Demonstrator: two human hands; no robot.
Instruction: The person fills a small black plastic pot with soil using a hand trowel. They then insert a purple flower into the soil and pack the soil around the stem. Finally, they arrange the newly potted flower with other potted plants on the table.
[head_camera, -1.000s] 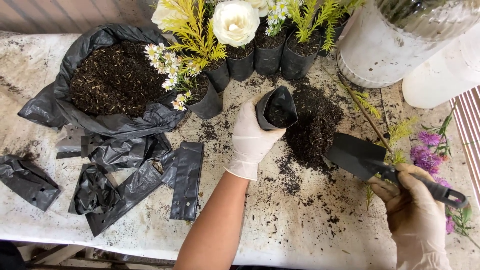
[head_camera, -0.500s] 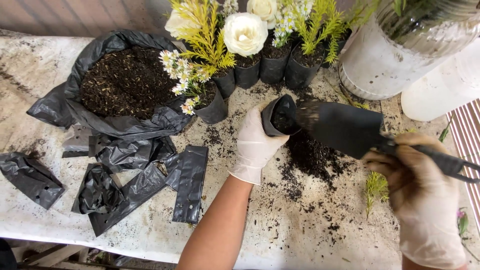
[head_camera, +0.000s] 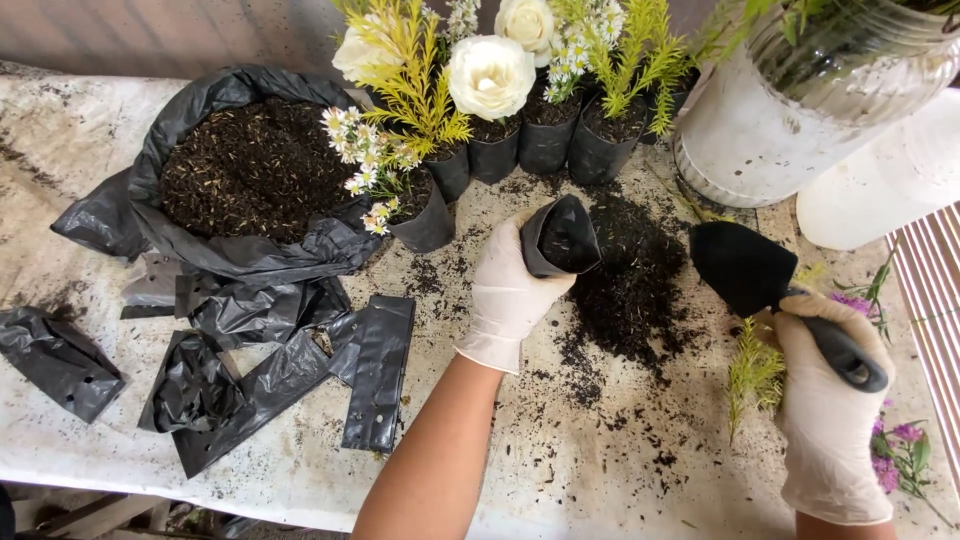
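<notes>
From the head view, the left hand (head_camera: 508, 290), gloved white, was wrapped around a small black bag (head_camera: 562, 237), holding it tilted with its mouth open toward the right, just above the table (head_camera: 620, 470). The right hand (head_camera: 830, 400), gloved too, was closed around the handle of a black trowel (head_camera: 745, 265), its blade lifted near the bag's mouth and apart from it. To my eye, filling would go best with the mouth held wide and steady and the blade brought right over it, so little soil spilled.

A loose soil pile (head_camera: 630, 280) lay on the table between bag and trowel. The bag looked dark inside; I could not tell how full it was. The big black sack (head_camera: 250, 180) at the left was heaped with soil. Behind stood filled bags with plants: white roses (head_camera: 490, 75), small daisies (head_camera: 370, 150), yellow-green fronds. Empty flat bags (head_camera: 375, 370) lay at the left.
</notes>
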